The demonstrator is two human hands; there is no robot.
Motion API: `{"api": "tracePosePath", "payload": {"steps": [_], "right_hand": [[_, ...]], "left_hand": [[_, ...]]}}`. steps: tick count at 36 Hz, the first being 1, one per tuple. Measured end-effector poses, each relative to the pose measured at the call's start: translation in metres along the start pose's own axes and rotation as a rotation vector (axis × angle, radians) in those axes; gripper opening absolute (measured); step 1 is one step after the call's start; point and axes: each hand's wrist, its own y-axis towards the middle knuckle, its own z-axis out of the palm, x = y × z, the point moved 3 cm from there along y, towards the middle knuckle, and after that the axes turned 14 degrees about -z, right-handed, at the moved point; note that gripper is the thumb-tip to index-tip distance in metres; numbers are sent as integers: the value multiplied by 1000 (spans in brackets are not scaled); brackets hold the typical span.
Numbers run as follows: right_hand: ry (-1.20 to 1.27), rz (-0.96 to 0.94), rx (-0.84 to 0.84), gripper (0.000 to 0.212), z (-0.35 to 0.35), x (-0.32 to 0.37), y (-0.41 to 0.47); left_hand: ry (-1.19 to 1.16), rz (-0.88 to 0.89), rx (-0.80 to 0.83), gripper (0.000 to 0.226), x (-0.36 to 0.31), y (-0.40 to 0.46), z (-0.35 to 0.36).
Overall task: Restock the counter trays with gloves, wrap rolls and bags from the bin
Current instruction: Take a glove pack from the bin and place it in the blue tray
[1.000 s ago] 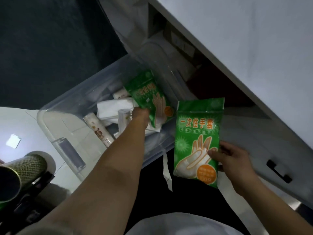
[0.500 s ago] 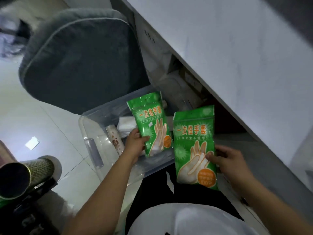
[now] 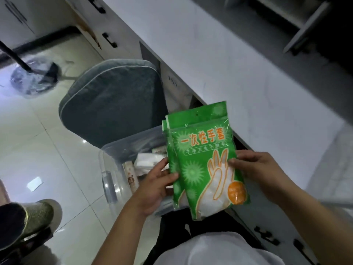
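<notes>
Two green glove packs [image 3: 202, 155] are stacked one behind the other, held upright in front of me above the bin. My left hand [image 3: 156, 186] grips the stack's left edge, thumb on the front. My right hand [image 3: 256, 173] holds the right edge, thumb across the printed hand. The clear plastic bin [image 3: 108, 169] stands on the floor below, holding a wrap roll [image 3: 130, 176] and white folded bags [image 3: 147, 161]. The white counter [image 3: 219, 60] runs diagonally above the bin.
A grey padded stool [image 3: 110, 100] stands just beyond the bin. White cabinet doors with black handles [image 3: 109, 40] line the counter's base. A mop [image 3: 36, 73] lies on the glossy tiled floor at far left. A metal cylinder [image 3: 23, 217] sits at lower left.
My left hand lifted its glove pack out of the bin and brought it behind the pack in my right hand. The view tilted up toward the counter.
</notes>
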Motion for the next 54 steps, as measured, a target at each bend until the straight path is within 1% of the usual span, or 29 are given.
{"api": "tracePosePath", "payload": {"steps": [2, 7, 11, 13, 15, 17, 21, 23, 27, 28, 29, 33, 35, 41, 45, 49, 54], "right_hand": [[75, 32, -83, 11, -3, -5, -10], [314, 193, -168, 14, -11, -14, -43], [365, 189, -237, 15, -31, -15, -63], [378, 176, -258, 13, -44, -12, -71], [402, 158, -270, 11, -57, -9, -79], [436, 143, -288, 10, -71, -6, -88], [499, 86, -332, 9, -105, 1, -115], [505, 17, -331, 7, -126, 4, -131], [416, -186, -351, 7, -174, 8, -165], [396, -230, -348, 9, -185, 9, -175], [376, -266, -348, 16, -197, 9, -184], [364, -346, -319, 55, -241, 9, -217], [346, -347, -297, 60, -261, 6, -229], [337, -253, -197, 47, -302, -6, -253], [344, -247, -195, 41, -321, -5, -261], [349, -289, -259, 32, -335, -1, -267], [354, -323, -376, 36, -353, 2, -270]], "left_hand": [[-2, -8, 39, 51, 6, 0, 9], [41, -28, 106, 51, 21, -4, 40], [104, -49, 110, 58, 28, -11, 71], [126, -48, 107, 56, 29, -15, 87], [131, -44, 130, 53, 29, -21, 105], [161, -24, 163, 59, 31, -27, 128], [294, 82, 81, 76, 46, -33, 170], [311, 126, 57, 77, 58, -34, 190], [291, 166, 76, 69, 79, -34, 228], [289, 169, 95, 66, 85, -35, 237], [298, 172, 116, 64, 92, -37, 247], [318, 179, 177, 59, 119, -40, 282], [301, 167, 189, 59, 131, -39, 297], [316, 116, 252, 49, 148, -36, 338], [379, 89, 291, 55, 143, -32, 363], [466, 54, 336, 67, 134, -22, 385], [605, 9, 397, 75, 127, -2, 416]]}}
